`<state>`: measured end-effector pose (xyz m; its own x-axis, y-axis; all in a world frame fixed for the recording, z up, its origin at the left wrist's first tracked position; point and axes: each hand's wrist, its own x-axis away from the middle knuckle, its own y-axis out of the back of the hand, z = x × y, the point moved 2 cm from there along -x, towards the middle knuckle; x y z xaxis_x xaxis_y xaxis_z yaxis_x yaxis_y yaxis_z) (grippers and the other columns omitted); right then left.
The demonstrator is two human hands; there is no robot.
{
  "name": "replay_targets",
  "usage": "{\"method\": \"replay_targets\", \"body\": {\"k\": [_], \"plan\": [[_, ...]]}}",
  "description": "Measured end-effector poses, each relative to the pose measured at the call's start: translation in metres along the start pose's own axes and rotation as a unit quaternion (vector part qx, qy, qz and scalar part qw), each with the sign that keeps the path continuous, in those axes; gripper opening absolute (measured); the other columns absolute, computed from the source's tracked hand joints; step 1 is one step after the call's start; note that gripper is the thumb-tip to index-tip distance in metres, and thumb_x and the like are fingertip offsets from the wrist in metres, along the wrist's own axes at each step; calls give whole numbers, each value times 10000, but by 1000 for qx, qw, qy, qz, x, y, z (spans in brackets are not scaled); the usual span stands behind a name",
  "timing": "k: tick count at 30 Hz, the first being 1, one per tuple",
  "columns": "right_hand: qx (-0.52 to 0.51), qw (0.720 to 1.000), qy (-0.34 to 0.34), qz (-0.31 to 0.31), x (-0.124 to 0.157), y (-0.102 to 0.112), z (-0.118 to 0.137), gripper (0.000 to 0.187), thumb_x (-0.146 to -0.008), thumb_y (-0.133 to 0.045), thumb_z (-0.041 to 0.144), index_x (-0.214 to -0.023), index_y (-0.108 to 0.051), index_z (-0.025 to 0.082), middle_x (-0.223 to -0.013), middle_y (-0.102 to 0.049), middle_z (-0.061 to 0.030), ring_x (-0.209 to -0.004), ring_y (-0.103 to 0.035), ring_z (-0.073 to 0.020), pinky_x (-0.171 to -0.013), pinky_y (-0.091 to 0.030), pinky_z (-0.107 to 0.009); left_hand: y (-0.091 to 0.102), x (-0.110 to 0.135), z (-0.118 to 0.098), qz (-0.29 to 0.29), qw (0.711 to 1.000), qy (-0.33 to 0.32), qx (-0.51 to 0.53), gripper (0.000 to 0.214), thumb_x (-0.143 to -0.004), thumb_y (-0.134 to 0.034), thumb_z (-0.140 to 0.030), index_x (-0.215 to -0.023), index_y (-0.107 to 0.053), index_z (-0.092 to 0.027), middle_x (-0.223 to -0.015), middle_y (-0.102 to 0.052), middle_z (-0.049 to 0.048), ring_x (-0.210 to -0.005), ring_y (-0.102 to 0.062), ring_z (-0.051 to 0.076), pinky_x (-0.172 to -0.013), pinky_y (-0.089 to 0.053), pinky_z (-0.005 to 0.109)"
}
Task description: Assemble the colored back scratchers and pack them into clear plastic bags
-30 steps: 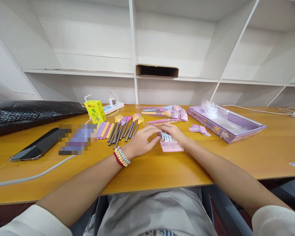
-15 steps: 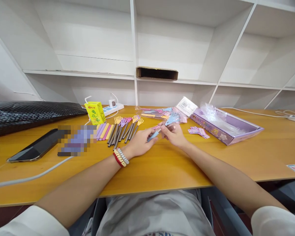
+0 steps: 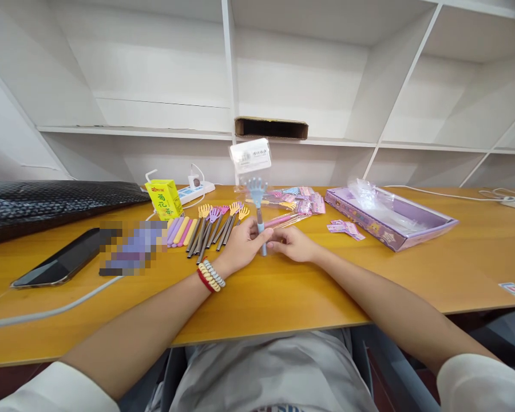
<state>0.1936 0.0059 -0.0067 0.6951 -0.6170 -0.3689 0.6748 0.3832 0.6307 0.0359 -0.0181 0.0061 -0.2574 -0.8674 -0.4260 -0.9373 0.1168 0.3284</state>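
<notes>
A blue back scratcher (image 3: pixel 256 197) with a small hand-shaped head stands upright in clear wrapping, a white card (image 3: pixel 251 155) above it. My left hand (image 3: pixel 241 247) is closed around its light blue handle, thumb across the front. Fingers curled, my right hand (image 3: pixel 294 243) pinches at the handle's lower end; its exact hold is partly hidden. Just left of my left hand lie several unwrapped scratcher heads on dark rods (image 3: pixel 206 232), in yellow, purple and pink. Beside those are loose coloured handles (image 3: pixel 181 232). Wrapped back scratchers (image 3: pixel 302 200) lie behind my hands.
A purple open box (image 3: pixel 395 240) holding clear plastic stands at right, with small pink cards (image 3: pixel 345 229) before it. Leftward are a yellow drink carton (image 3: pixel 165 199), a power strip (image 3: pixel 199 190), a phone (image 3: pixel 60 260) and a white cable (image 3: pixel 68 309). White shelving (image 3: pixel 304 143) rises behind.
The blue back scratcher has swung from a rightward tilt to upright, its card rising and moving left with it. My right hand has shifted slightly down and left, to the handle's lower end.
</notes>
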Motion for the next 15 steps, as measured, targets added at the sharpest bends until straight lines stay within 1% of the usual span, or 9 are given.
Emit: {"method": "replay_targets", "body": {"k": [2, 4, 6, 8, 10, 11, 13, 15], "plan": [[5, 1000, -16, -24, 0, 3, -3, 205, -826, -512, 299, -865, -622, 131, -744, -617, -9, -642, -503, -109, -617, -397, -230, 2, -1, -2, -8, 998, -13, -61, 306, -797, -528, -451, -855, -567, -153, -767, -629, 28, -712, -586, 154, -680, -478, 289], [-3, 998, -31, -50, 0, 7, -6, 201, -817, -513, 282, -864, -634, 129, -755, -626, -15, -634, -505, -107, -615, -402, -232, 3, -2, -3, -7, 995, -24, -98, 326, -825, -479, -458, -844, -595, -155, -778, -635, 30, -736, -581, 161, -723, -463, 297], [-5, 996, -38, -83, 0, 11, -8, 201, -805, -528, 273, -872, -654, 132, -817, -651, -36, -678, -537, -118, -643, -417, -243, 5, -4, -1, -5, 993, -24, -114, 346, -841, -445, -464, -827, -601, -156, -786, -639, 29, -750, -582, 166, -734, -455, 299], [0, 993, -33, -113, 1, 15, -8, 198, -788, -552, 272, -879, -674, 144, -923, -666, -58, -769, -571, -139, -690, -430, -259, 5, -6, 2, 1, 993, -16, -120, 366, -846, -430, -471, -767, -596, -155, -749, -633, 25, -722, -583, 165, -706, -455, 294], [3, 991, -29, -128, 2, 19, -7, 216, -780, -567, 289, -907, -686, 161, -1012, -661, -71, -835, -585, -156, -718, -437, -274, 5, -7, 6, 6, 993, -11, -117, 379, -851, -422, -471, -727, -589, -154, -697, -621, 23, -677, -582, 159, -673, -456, 288], [1, 991, -32, -132, 2, 20, -7, 234, -781, -569, 307, -925, -688, 168, -1023, -662, -73, -839, -589, -159, -716, -440, -279, 5, -7, 7, 8, 994, -11, -113, 376, -854, -421, -466, -731, -589, -154, -682, -617, 22, -663, -583, 157, -664, -458, 285], [-5, 989, -46, -142, 1, 22, -8, 281, -787, -563, 357, -961, -686, 174, -982, -675, -75, -809, -591, -160, -699, -446, -283, 5, -7, 6, -4, 994, -21, -106, 354, -857, -427, -455, -770, -594, -155, -677, -617, 22, -659, -593, 155, -660, -462, 281], [-15, 985, -65, -162, 0, 24, -10, 315, -790, -554, 404, -949, -686, 166, -910, -684, -71, -773, -586, -155, -686, -447, -281, 6, -7, 4, -32, 993, -33, -104, 339, -857, -438, -448, -811, -600, -154, -700, -631, 27, -672, -606, 157, -668, -467, 281]]}}
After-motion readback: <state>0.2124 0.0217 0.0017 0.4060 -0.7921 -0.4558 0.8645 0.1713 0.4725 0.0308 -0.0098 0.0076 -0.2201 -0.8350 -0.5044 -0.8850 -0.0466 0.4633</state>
